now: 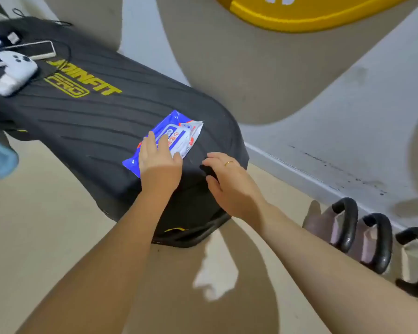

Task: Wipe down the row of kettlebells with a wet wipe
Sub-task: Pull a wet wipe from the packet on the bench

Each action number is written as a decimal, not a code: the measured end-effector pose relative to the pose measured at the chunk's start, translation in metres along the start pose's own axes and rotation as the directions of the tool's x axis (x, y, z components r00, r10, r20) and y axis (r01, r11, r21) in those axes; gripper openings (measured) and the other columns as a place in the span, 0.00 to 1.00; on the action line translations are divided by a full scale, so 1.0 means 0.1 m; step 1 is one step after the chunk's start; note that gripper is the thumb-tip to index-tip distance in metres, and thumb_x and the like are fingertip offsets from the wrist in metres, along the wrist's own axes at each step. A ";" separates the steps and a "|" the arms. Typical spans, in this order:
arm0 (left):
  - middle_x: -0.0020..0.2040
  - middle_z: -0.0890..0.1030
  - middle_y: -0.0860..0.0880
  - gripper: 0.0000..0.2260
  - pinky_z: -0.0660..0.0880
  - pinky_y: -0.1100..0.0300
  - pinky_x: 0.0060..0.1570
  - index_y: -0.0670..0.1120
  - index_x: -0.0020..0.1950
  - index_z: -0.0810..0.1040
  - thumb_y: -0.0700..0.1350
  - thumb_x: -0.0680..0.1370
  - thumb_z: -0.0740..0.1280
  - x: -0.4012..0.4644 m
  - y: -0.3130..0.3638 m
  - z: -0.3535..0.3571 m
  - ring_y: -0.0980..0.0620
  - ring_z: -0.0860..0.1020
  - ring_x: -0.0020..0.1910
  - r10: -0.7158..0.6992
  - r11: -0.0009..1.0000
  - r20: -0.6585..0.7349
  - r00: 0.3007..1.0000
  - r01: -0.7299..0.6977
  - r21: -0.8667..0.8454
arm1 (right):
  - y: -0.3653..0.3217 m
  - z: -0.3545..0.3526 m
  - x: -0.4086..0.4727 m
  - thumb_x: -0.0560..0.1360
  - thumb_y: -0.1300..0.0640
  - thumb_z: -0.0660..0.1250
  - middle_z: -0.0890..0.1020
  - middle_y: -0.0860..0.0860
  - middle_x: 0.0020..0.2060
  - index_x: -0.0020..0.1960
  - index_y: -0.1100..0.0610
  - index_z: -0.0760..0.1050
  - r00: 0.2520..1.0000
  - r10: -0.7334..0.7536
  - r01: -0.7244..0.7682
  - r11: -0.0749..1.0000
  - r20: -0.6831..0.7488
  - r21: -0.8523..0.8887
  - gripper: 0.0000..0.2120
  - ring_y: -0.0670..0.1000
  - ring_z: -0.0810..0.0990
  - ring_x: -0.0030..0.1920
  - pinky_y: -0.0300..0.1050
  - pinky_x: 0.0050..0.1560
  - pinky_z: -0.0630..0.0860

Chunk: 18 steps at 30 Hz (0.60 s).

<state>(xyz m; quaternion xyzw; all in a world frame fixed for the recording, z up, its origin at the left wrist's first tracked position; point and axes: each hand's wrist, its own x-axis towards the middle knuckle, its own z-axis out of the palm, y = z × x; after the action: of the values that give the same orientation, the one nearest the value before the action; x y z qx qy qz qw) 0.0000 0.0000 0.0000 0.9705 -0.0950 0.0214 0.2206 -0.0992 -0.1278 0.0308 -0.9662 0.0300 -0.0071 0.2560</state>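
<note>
Both forearms reach up from the bottom edge toward a black padded bench (pixel 87 116). On it the left hand (pixel 158 162) lies flat on a blue and white packet of wet wipes (pixel 169 138), its fingers straight and pressing on the near half of the packet rather than curling round it. Just to the right of those fingers, the right hand (pixel 229 182) hovers over the bench's rounded end, fingers loosely bent with nothing visibly gripped; a gold ring (pixel 228 163) shows on one finger. The packet runs diagonally, its long axis going from beneath the left palm up and away to the right, so its torn white end lies just beyond the left fingertips and a little ahead and to the left of the right fingertips. The right hand looks the freer one to pull a wipe out while the left pins the packet down. The kettlebells (pixel 372 239) stand in a row on the floor well to the right of and below both hands, nearer the right arm, black handles up; no wipe is out yet, so none is cleaned. Beyond the fingers, at the bench's far end, lie two phones (pixel 22 61).
</note>
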 end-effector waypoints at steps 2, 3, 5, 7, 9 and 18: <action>0.60 0.75 0.32 0.22 0.70 0.42 0.58 0.34 0.61 0.73 0.49 0.75 0.59 0.09 -0.09 0.05 0.32 0.74 0.57 0.040 0.999 -0.055 0.998 -0.040 0.004 | -0.05 0.04 0.16 0.78 0.59 0.58 0.70 0.53 0.69 0.66 0.58 0.70 1.000 -0.023 0.023 1.000 -0.019 0.002 0.17 0.53 0.66 0.70 0.46 0.68 0.63; 0.56 0.78 0.33 0.24 0.72 0.43 0.54 0.35 0.60 0.73 0.52 0.74 0.60 0.12 -0.12 0.05 0.33 0.76 0.54 0.084 0.996 -0.044 0.996 -0.083 0.009 | -0.06 0.07 0.22 0.77 0.58 0.57 0.71 0.54 0.68 0.65 0.59 0.71 0.999 -0.021 0.021 1.000 -0.043 -0.001 0.17 0.54 0.67 0.69 0.48 0.68 0.64; 0.58 0.78 0.39 0.27 0.71 0.50 0.55 0.39 0.64 0.72 0.56 0.72 0.66 0.12 -0.10 0.01 0.40 0.76 0.56 0.137 0.989 0.038 0.990 -0.135 -0.069 | -0.06 0.08 0.32 0.75 0.58 0.56 0.74 0.55 0.65 0.62 0.61 0.73 0.991 -0.006 0.009 1.000 -0.132 0.022 0.18 0.55 0.70 0.66 0.48 0.67 0.66; 0.63 0.76 0.46 0.30 0.69 0.57 0.58 0.45 0.67 0.68 0.58 0.70 0.69 0.09 -0.12 0.02 0.48 0.73 0.61 0.192 0.973 0.074 0.979 -0.180 -0.145 | -0.02 0.06 0.42 0.75 0.57 0.57 0.76 0.55 0.62 0.60 0.60 0.74 0.974 0.006 0.006 0.999 -0.226 0.050 0.17 0.55 0.72 0.63 0.47 0.64 0.67; 0.67 0.72 0.50 0.34 0.66 0.61 0.58 0.49 0.71 0.63 0.58 0.69 0.70 0.08 -0.16 -0.01 0.52 0.70 0.63 0.200 0.955 0.118 0.973 -0.166 -0.244 | 0.01 0.00 0.53 0.75 0.55 0.59 0.79 0.54 0.58 0.59 0.58 0.75 0.980 -0.024 0.028 0.999 -0.200 0.018 0.16 0.55 0.74 0.60 0.46 0.60 0.69; 0.59 0.77 0.51 0.30 0.67 0.64 0.52 0.49 0.64 0.68 0.59 0.67 0.72 0.11 -0.23 0.03 0.56 0.73 0.53 0.287 0.910 0.091 0.954 -0.242 -0.336 | 0.27 -0.04 0.85 0.68 0.41 0.62 0.78 0.52 0.63 0.62 0.54 0.77 0.949 -0.226 0.274 0.936 0.219 -0.220 0.27 0.54 0.76 0.64 0.56 0.65 0.69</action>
<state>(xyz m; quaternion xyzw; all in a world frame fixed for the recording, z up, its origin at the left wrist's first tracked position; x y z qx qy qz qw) 0.0152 0.0174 -0.0117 0.8988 -0.2430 -0.0318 0.3634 -0.0162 -0.1579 0.0206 -0.9827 -0.1175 0.0562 0.1319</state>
